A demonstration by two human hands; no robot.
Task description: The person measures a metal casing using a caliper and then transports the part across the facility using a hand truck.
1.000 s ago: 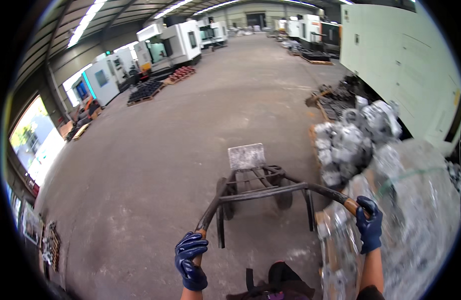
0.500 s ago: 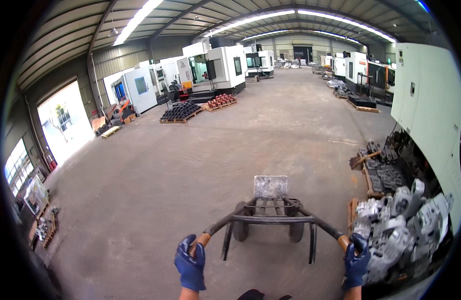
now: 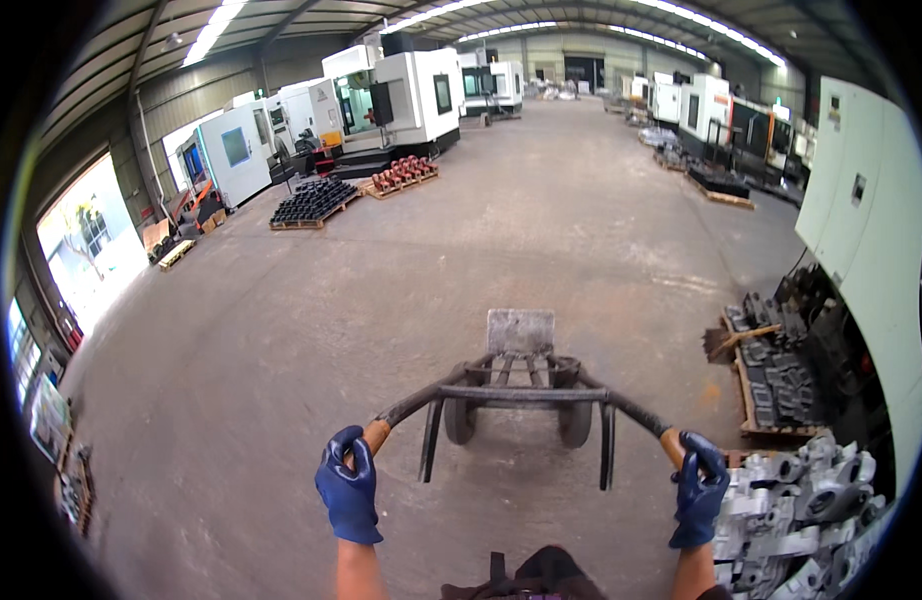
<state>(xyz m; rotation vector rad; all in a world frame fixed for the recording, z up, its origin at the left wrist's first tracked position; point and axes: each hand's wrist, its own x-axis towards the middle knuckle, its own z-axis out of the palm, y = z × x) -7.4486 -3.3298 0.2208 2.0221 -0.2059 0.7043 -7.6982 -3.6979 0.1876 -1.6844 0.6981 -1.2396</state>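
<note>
A dark metal hand truck (image 3: pixel 521 390) with two wheels and a grey toe plate stands on the concrete floor in front of me. My left hand (image 3: pixel 349 487), in a blue glove, grips its left orange handle end. In a matching blue glove, my right hand (image 3: pixel 698 487) grips the right handle end. Nothing rides on the truck.
A pile of grey metal castings (image 3: pixel 801 520) lies at my lower right, with a pallet of dark parts (image 3: pixel 776 365) beyond it. White machines line the right wall (image 3: pixel 861 200) and left side (image 3: pixel 401 95). Pallets of black (image 3: pixel 311 200) and red parts (image 3: pixel 401 175) sit far left.
The view has swung left, away from the castings. The hand truck now points down the open aisle. Both hands have kept their grip on the handles.
</note>
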